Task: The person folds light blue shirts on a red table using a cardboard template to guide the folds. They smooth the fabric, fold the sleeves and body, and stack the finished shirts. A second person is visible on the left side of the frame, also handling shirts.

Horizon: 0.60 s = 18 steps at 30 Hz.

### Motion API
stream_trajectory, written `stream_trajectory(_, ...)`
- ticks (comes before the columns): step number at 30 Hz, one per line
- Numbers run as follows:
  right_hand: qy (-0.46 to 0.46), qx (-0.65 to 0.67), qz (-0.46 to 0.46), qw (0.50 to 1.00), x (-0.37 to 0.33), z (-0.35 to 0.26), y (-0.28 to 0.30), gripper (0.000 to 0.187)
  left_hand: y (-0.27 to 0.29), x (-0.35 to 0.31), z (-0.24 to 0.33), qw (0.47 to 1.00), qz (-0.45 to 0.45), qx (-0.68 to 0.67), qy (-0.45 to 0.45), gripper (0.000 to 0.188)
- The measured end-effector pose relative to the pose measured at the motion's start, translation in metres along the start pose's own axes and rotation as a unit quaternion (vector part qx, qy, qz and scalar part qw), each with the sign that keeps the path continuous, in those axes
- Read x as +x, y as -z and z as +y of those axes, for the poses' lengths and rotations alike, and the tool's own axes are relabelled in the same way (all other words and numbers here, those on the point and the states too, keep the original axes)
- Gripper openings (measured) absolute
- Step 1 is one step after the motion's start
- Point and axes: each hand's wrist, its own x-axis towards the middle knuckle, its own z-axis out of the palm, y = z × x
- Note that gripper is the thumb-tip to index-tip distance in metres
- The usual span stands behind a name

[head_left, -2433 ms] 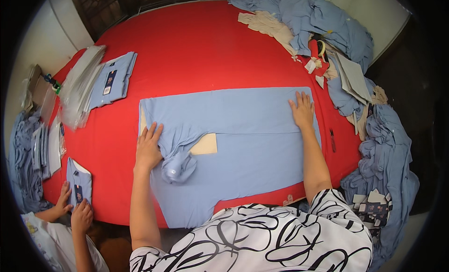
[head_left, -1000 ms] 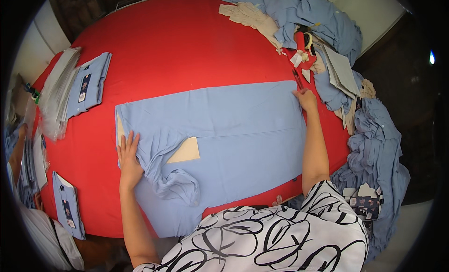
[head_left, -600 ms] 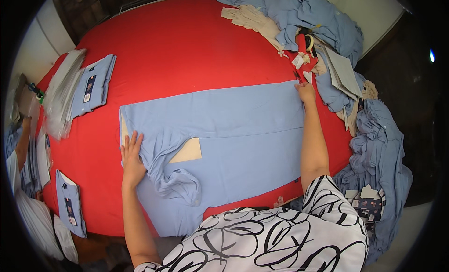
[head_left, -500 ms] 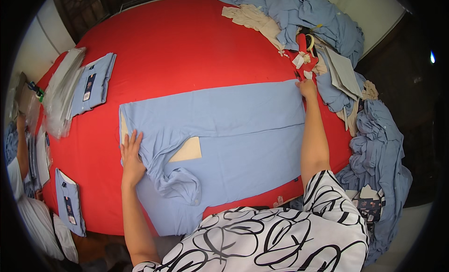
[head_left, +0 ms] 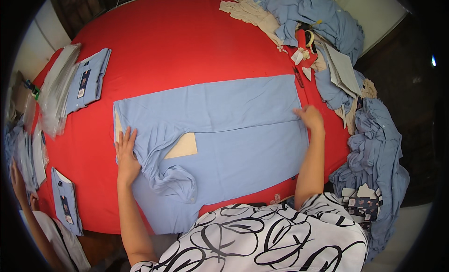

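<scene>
A light blue shirt (head_left: 243, 145) lies spread on the red table cover, one side folded over and a sleeve bunched near its left end. A cream card (head_left: 184, 146) shows partly from under the folded cloth. My left hand (head_left: 126, 157) rests flat on the shirt's left end, fingers stretched out and pressing the fabric. At the opposite end, my right hand (head_left: 310, 118) has thumb and forefinger closed at the shirt's right edge, close to the fold line. Part of the right fingers is turned away from view.
Folded shirts (head_left: 89, 80) lie beside clear plastic bags (head_left: 58, 92) at left; another folded shirt (head_left: 66, 202) is nearer. Scissors (head_left: 298, 77), a tape roll (head_left: 309, 38) and grey boards (head_left: 343, 71) sit at right among heaped blue shirts (head_left: 374, 145). Another person's arm (head_left: 19, 188) shows far left.
My right hand has moved nearer to me along the shirt's right edge, from its far corner, uncovering the scissors. My left hand stays on the shirt. The other person's arm has shifted.
</scene>
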Motion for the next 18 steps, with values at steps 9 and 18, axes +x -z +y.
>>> stream_trajectory(9, -0.01, 0.529, -0.047, 0.847, 0.044, -0.028, 0.007, 0.015, 0.009, 0.003, 0.008, 0.999, -0.021, 0.028, 0.012, 0.073)
stream_trajectory(18, 0.058, 0.656, 0.022, 0.753, 0.089, -0.045, 0.021, 0.016, 0.004, 0.002, 0.001, 1.0, -0.015, 0.021, 0.01, 0.082)
